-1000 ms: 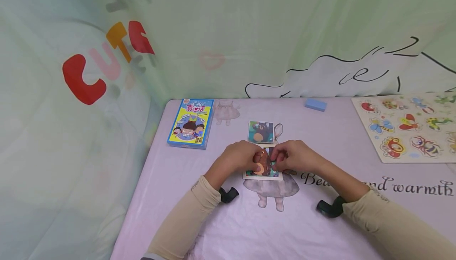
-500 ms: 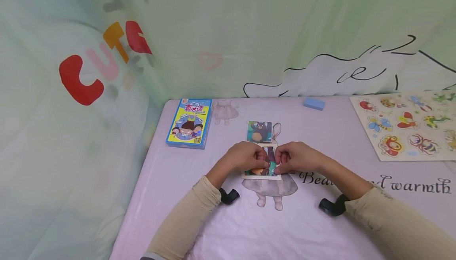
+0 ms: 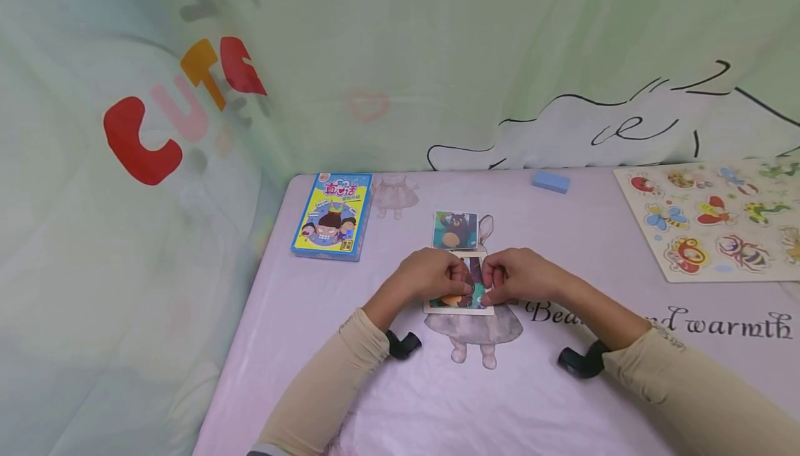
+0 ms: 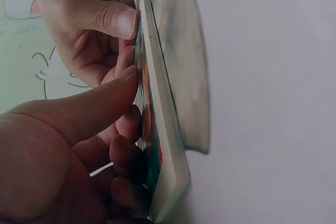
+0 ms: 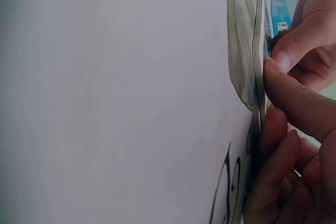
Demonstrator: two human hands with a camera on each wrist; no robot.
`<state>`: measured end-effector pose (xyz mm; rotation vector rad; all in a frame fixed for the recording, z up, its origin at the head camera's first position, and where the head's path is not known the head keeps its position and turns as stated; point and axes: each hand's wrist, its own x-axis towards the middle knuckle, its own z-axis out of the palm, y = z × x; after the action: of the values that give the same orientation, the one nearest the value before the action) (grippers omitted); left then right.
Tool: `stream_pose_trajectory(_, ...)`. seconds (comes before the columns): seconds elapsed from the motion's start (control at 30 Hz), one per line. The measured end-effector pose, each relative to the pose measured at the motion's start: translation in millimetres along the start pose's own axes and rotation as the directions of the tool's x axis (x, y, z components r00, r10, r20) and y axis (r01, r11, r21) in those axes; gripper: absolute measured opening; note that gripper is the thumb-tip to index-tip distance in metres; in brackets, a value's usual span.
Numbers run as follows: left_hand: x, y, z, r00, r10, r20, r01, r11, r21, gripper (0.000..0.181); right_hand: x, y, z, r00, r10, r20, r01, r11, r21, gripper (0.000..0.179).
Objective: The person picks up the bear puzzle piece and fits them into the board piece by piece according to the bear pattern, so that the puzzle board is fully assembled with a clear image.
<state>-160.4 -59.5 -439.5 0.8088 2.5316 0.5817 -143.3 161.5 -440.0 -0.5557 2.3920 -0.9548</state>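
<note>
A small bear-picture jigsaw puzzle in a pale frame [image 3: 459, 312] lies on the cloth. My left hand [image 3: 431, 272] is over its left and middle part, curled fingers and thumb pinching at a puzzle piece [image 3: 476, 272]. At the right edge my right hand [image 3: 521, 275] pinches the same area, its thumb tip close to the left one. The left wrist view shows the frame's edge [image 4: 163, 108] side-on, with fingertips on the picture face. Fingers hide much of the picture. Just beyond the frame lies a square bear picture card [image 3: 455, 230].
A blue and yellow card box [image 3: 331, 216] lies at the back left. Toward the back is a blue block [image 3: 551, 182]. An insect puzzle board [image 3: 719, 223] covers the right side. The green curtain [image 3: 387, 60] hangs behind the table.
Over the puzzle, my left hand's fingers have shifted right, toward the middle. The right fingers have closed in slightly at its right edge. Between the last two frames both hands stay almost still.
</note>
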Motion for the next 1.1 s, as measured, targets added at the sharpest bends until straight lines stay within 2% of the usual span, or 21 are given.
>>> stream_pose_trajectory(0.57, -0.6, 1.4, -0.2, 1.0, -0.017, -0.003, 0.017, 1.0, -0.018, 0.032, -0.8, -4.5, -1.4, 1.0, 0.017, 0.023, -0.017, 1.0, -0.006, 0.03)
stream_pose_trajectory(0.8, -0.5, 0.0, 0.4, 1.0, -0.01, -0.002, 0.01, 1.0, -0.008, 0.031, -0.5, -4.5, 0.3, 1.0, 0.016, 0.008, -0.015, 1.0, -0.016, 0.033)
stream_pose_trajectory(1.1, -1.2, 1.9, -1.5, 1.0, -0.013, 0.01, 0.013, 0.999, -0.044, 0.03, 1.0, -2.5, 3.0, 1.0, 0.02, -0.014, -0.021, 0.997, -0.068, 0.034)
